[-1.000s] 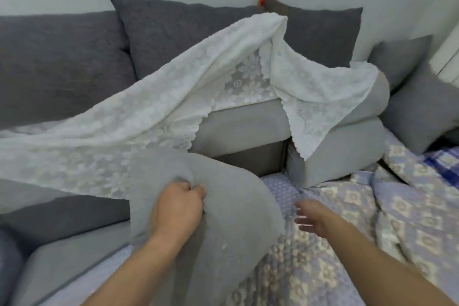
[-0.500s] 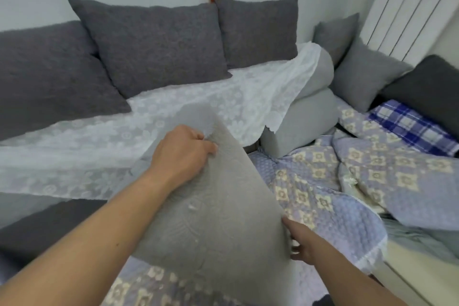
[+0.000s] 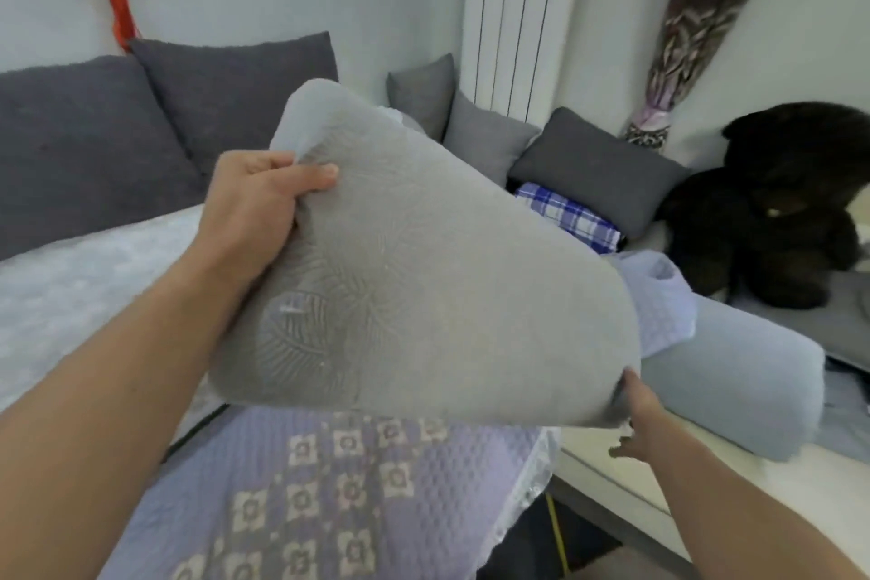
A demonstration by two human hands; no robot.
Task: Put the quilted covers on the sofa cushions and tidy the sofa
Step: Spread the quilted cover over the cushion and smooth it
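The cushion (image 3: 423, 268) is now lifted clear of the sofa and swung right, above the quilted cover (image 3: 301, 485), likely ready for covering. The left hand (image 3: 254, 212) pinches its far corner; the right hand (image 3: 640, 419) grips its near-right corner. It looks grey, embossed and bent.
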